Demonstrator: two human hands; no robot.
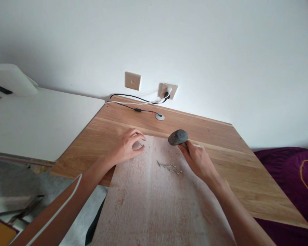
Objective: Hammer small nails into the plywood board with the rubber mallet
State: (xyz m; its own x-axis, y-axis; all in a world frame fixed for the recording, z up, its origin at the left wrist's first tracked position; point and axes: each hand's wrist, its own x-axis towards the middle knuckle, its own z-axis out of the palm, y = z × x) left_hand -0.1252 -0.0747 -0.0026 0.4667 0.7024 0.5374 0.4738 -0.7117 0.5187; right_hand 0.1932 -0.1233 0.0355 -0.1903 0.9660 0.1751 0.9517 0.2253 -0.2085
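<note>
My left hand (128, 145) rests on a pale wooden board (149, 205), thumb and fingers pinched on a small nail (143, 146) that stands on the board. My right hand (199, 159) is closed on the handle of a hammer whose dark grey head (178, 137) hovers just above the board, to the right of the nail. Several loose nails (169, 167) lie on the board between my hands. A few small dark marks dot the board near the pinched nail.
The board lies on a wooden desk (220, 136) against a white wall. Black and white cables (136, 102) run from a wall socket (167, 91) to a round metal grommet (159, 117). A white table (41, 119) stands left; purple bedding (292, 181) lies right.
</note>
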